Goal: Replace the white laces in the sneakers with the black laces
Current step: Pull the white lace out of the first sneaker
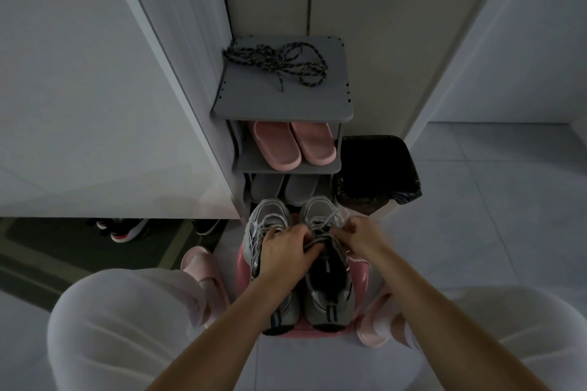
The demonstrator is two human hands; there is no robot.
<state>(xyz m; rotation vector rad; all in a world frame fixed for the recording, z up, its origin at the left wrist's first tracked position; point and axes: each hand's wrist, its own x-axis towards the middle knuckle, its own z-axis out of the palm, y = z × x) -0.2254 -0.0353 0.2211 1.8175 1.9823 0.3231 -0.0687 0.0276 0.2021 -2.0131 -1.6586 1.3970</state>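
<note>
**Both hands on white laces, black laces up on rack**

Two sneakers side by side on pink stool (pixel 361 276) betw. knees, toes pointing away. Left hand (pixel 287 252) lies across left-side sneaker (pixel 268 216), fingers pinching white laces (pixel 320 228) of right-side sneaker (pixel 330 290). Right hand (pixel 360 235) pinches same laces from other side. Black laces (pixel 279 62) tangled on top of grey shoe rack (pixel 286 103), beyond sneakers, well apart from hands. Pink slippers (pixel 295 144) on shelf below.

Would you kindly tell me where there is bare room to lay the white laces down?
The top shelf is bare at its front, nearer than the black laces. The floor tiles right of the black bin are free. The pink stool is crowded: sneakers, left hand and right hand.
</note>
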